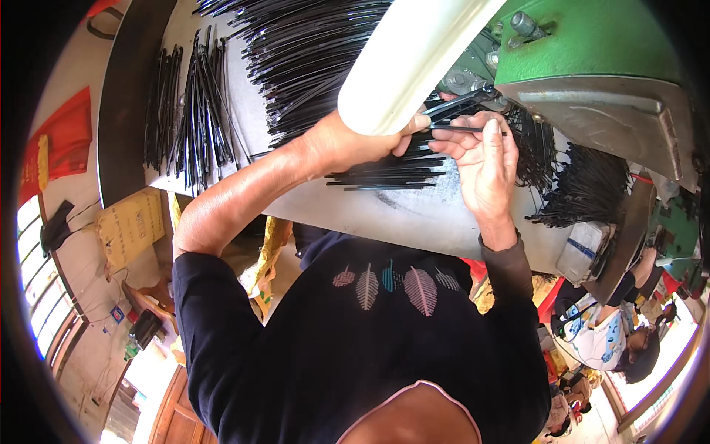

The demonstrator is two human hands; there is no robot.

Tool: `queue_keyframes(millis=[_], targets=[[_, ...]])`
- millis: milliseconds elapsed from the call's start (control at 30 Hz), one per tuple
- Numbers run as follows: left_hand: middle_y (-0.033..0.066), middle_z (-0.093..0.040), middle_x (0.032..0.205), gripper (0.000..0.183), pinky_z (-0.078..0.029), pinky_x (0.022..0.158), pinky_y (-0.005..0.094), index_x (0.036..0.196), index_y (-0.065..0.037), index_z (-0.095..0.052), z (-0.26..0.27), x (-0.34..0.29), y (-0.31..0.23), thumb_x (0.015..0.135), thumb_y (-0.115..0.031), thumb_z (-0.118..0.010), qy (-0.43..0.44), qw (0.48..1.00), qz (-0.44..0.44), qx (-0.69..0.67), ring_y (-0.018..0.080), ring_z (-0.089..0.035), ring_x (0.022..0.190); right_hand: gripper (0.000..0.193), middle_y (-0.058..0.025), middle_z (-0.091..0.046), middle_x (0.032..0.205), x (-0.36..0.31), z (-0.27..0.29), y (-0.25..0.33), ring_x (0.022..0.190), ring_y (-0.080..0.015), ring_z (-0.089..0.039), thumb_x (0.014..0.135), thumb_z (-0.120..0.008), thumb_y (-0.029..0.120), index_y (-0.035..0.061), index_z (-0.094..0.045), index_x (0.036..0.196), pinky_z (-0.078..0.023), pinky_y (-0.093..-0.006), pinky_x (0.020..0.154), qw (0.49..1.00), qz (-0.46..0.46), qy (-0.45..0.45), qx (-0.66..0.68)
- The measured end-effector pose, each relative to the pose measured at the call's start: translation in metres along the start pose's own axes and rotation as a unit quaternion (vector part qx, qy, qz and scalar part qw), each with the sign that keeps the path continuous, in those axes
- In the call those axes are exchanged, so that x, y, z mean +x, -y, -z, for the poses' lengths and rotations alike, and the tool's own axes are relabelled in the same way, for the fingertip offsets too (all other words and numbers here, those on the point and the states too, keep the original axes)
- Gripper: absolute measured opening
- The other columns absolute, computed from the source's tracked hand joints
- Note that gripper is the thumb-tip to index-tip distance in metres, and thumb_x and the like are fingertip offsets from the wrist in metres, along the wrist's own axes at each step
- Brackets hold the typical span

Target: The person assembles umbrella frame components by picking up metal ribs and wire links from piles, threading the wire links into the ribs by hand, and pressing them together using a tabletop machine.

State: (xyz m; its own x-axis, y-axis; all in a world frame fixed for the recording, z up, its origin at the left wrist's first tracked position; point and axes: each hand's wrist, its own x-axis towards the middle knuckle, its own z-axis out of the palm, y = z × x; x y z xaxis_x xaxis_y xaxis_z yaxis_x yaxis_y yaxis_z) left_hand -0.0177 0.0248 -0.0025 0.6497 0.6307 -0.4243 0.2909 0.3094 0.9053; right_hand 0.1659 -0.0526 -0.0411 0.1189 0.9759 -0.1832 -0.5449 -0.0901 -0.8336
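Observation:
Thin black rods (303, 81) lie in a broad pile across the metal table (444, 222). My right hand (484, 159) is beside the green machine (592, 44), palm partly turned up. Its thumb and fingers pinch one thin black rod (466, 129). My left hand (362, 144) reaches over the pile, its fingers closed at the other end of that rod. A white tube-shaped piece (414, 66) hides part of the left hand. Just above the fingers, dark metal parts (458, 105) slant toward the machine.
Smaller bundles of black rods (200, 111) lie at the table's left. Tangled dark pieces (584, 185) are heaped at the right, near a pale box (584, 251). The machine's grey metal guard (606, 122) overhangs the right side. Another person (614, 333) sits at far right.

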Motion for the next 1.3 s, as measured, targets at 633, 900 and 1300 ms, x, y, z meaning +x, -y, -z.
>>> queue_keyframes(millis=[633,900,1300], targets=[[0.0136,-0.061,0.072,0.021,-0.051,0.057,0.03,0.099,0.0,-0.058,0.013,-0.016,-0.004,0.095,-0.018,-0.047,-0.025,0.973,0.04,-0.226,0.0208,-0.061,0.059,0.035,-0.0219,-0.058,0.109,0.0,0.023,0.013,0.092,-0.0312,-0.062,0.1,-0.033,0.027,-0.0008,-0.049,0.113,-0.052,-0.0468,0.085,0.995,0.042,0.017,0.093],[0.0202,-0.059,0.094,0.029,-0.054,0.082,0.0417,0.117,0.007,-0.044,-0.038,0.031,0.004,0.094,-0.011,-0.049,-0.075,0.864,-0.078,-0.491,0.0307,-0.064,0.086,0.032,-0.021,-0.059,0.107,0.018,0.051,0.022,0.103,-0.0337,-0.057,0.095,-0.047,0.025,-0.0022,-0.052,0.11,-0.045,-0.0482,0.095,0.986,0.106,-0.041,0.124],[0.0247,-0.06,0.089,0.021,-0.056,0.077,0.0423,0.101,0.008,-0.051,-0.044,0.045,0.004,0.094,-0.012,-0.049,-0.126,0.86,-0.147,-0.472,0.0336,-0.065,0.083,0.033,-0.0187,-0.059,0.108,0.02,0.047,0.021,0.098,-0.0335,-0.058,0.097,-0.043,0.025,-0.0013,-0.048,0.116,-0.049,-0.0489,0.091,0.987,0.144,-0.059,0.043]])
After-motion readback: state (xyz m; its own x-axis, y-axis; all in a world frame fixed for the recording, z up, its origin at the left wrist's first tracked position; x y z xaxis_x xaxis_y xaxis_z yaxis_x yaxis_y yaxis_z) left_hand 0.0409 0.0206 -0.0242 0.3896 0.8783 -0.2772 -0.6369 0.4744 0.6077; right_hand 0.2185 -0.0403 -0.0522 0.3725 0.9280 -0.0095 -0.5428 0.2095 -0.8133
